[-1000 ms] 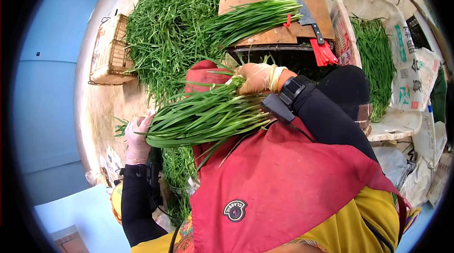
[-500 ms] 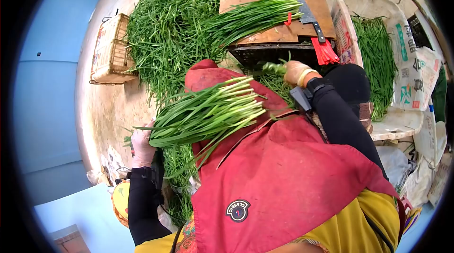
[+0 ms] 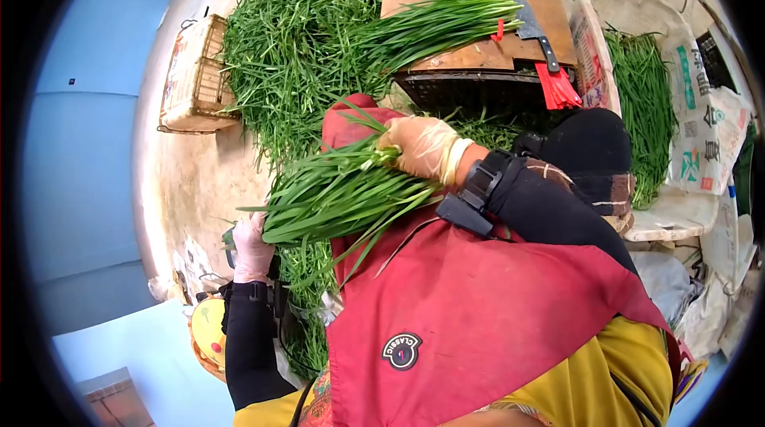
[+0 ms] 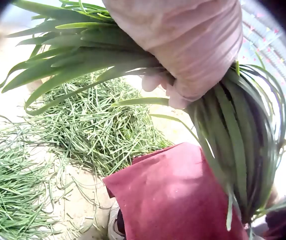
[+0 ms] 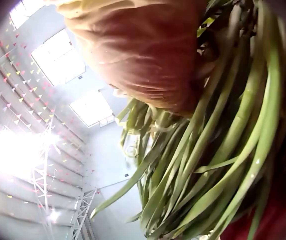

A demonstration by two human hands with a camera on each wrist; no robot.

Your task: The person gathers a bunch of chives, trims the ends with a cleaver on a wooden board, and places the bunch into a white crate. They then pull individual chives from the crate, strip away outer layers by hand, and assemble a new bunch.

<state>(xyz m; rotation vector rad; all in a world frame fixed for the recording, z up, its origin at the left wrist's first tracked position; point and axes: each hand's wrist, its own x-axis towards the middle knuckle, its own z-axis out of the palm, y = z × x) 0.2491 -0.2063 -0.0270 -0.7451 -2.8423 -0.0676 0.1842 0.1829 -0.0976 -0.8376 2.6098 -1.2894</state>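
Note:
A loose bunch of garlic chives [image 3: 343, 208] lies across the red apron over my lap, leaf tips to the left. My gloved left hand [image 3: 253, 247] grips the leafy end; in the left wrist view its fingers wrap round the leaves [image 4: 228, 135]. At the stem end, my gloved right hand [image 3: 422, 148] is curled over the upper stems and pinches some of them, covering most of the pale ends. The right wrist view shows stems [image 5: 248, 105] hanging close beside that hand, its fingertips partly hidden.
A board [image 3: 462, 59] on a black crate bears another chive bundle [image 3: 454, 24], a cleaver [image 3: 530, 20] and red ties [image 3: 558, 88]. A large chive heap [image 3: 295, 52] lies ahead. A wicker basket [image 3: 195, 80] stands left, a white crate [image 3: 594, 52] of chives right.
My right hand left the bunch, swung right toward the black crate with some greens, and has now come back onto the stem end. The left hand kept its grip throughout.

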